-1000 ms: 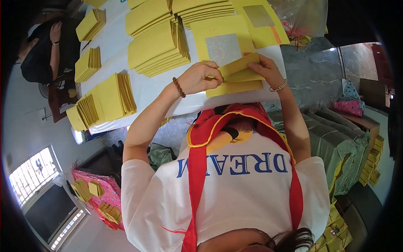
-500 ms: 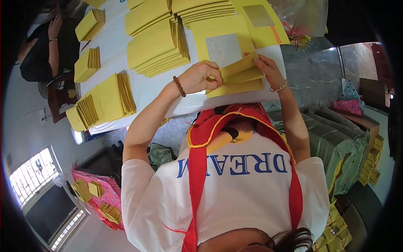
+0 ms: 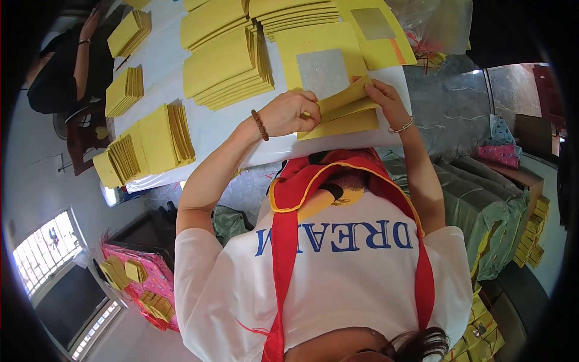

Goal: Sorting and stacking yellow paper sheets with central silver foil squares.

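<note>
A yellow paper sheet (image 3: 356,45) with a silver rectangle (image 3: 321,69) lies at the near edge of the white-covered table, its near part folded up in layers. On the left, my left hand (image 3: 292,113), wearing a brown bead bracelet, pinches the folded edge (image 3: 344,98). My right hand (image 3: 388,99), with a bangle at the wrist, grips the fold's right end between thumb and fingers. A second such sheet (image 3: 395,39) lies beyond it at the right. Left of my hands stands a fanned stack of folded yellow papers (image 3: 223,66).
More yellow paper stacks (image 3: 163,136) line the table's left side. A clear plastic bag (image 3: 431,24) sits off the far right corner. Green wrapped bundles (image 3: 476,205) stand on my right. A co-worker (image 3: 60,78) in dark clothes is at the far left.
The folded flap between my hands has closed slightly, so its layers lie nearer together. Both hands keep nearly the same place. The co-worker's arm has shifted a little.
</note>
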A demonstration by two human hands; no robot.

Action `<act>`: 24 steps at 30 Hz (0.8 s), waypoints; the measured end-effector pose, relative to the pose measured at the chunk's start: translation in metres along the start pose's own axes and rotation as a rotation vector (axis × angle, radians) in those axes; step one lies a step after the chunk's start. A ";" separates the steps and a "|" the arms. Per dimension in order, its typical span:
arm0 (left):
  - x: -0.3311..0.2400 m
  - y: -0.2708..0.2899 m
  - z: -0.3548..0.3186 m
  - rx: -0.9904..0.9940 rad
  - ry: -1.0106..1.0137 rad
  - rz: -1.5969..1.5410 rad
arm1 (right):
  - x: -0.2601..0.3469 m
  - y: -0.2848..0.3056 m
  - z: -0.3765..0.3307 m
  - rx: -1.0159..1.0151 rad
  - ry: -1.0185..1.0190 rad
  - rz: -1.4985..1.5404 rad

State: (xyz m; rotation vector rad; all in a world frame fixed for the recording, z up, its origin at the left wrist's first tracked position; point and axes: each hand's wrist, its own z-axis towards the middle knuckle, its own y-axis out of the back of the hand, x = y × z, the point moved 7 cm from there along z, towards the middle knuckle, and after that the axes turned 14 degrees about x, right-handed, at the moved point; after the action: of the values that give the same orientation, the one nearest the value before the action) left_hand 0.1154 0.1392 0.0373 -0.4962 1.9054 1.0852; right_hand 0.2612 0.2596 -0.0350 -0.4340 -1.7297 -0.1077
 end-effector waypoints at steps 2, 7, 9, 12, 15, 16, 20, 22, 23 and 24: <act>0.000 0.000 -0.001 -0.004 -0.004 -0.002 | -0.002 0.000 0.000 0.005 -0.001 0.020; 0.001 0.001 -0.002 -0.009 0.027 -0.024 | 0.000 0.000 0.001 -0.007 -0.022 -0.033; 0.001 0.003 -0.003 -0.020 0.033 -0.030 | -0.005 0.004 0.001 0.008 0.050 -0.055; 0.006 0.010 -0.009 -0.126 0.101 -0.185 | 0.018 -0.009 -0.003 0.016 0.209 -0.078; -0.002 0.014 -0.013 -0.300 -0.023 -0.066 | 0.025 -0.015 -0.005 -0.015 0.237 -0.093; -0.006 0.013 -0.011 -0.327 -0.009 0.030 | 0.019 -0.011 -0.007 -0.045 0.177 -0.104; -0.041 0.008 -0.019 -0.512 -0.193 0.493 | 0.009 -0.014 -0.001 -0.070 0.211 0.022; -0.037 0.002 -0.019 -0.498 -0.128 0.535 | 0.010 -0.014 0.001 -0.032 0.302 -0.096; -0.032 -0.002 -0.019 -0.481 -0.105 0.565 | 0.011 -0.014 0.001 -0.026 0.306 -0.084; -0.027 -0.005 -0.021 -0.468 -0.072 0.600 | 0.016 -0.017 0.000 -0.038 0.299 -0.112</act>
State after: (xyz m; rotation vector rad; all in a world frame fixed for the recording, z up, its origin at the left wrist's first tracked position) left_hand 0.1230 0.1170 0.0628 -0.1205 1.7725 1.9339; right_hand 0.2528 0.2480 -0.0169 -0.3303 -1.4586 -0.2729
